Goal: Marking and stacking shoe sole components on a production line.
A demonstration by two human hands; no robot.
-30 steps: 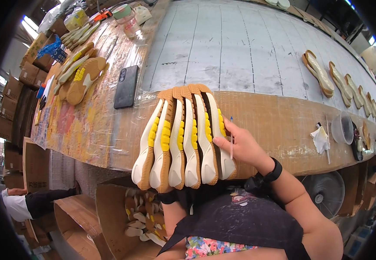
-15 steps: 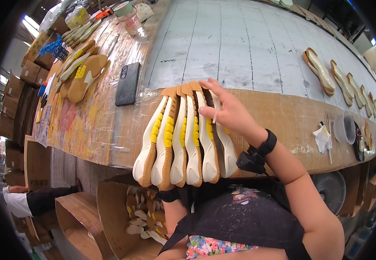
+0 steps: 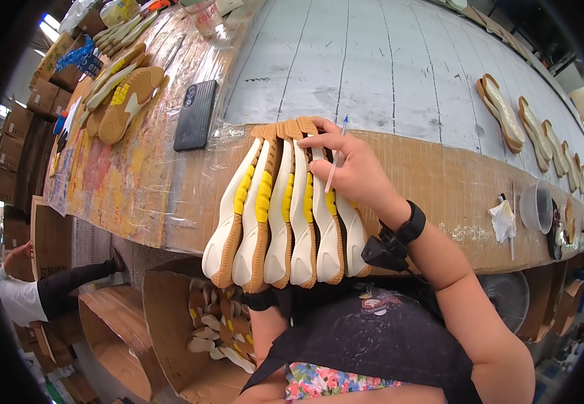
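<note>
Soles, six of them, stand side by side in a fanned row at the near edge of the surface, each of smooth white foam joined to a tan, ridged bottom, with a yellow segmented insert midway along. They swell into rounded ends toward the person and narrow to curved, textured tips at the far end. The right hand is loosely curled, with a slim clear pen lodged in its grip, blue tip upward, while its fingers meet the far part of the soles toward the right. A black wristband sits beside a boxy black device.

The left hand is hidden beneath the row, so how far open it is and whether it bears the soles cannot be told; only the forearm and a dark cuff show. The rightmost sole is partly covered by its neighbour and the right hand.

Glossy film wraps the brown cardboard of the surface, which is paint-smeared at the left, where a ribbed dark phone lies near a heap of loose soles. Beyond, a scuffed pale sheet bears dark ruled lines. A clear jar is cut off at the top, the line of soles at the right dwindles to indistinct shapes, and pieces inside the cardboard box overlap too much to count
</note>
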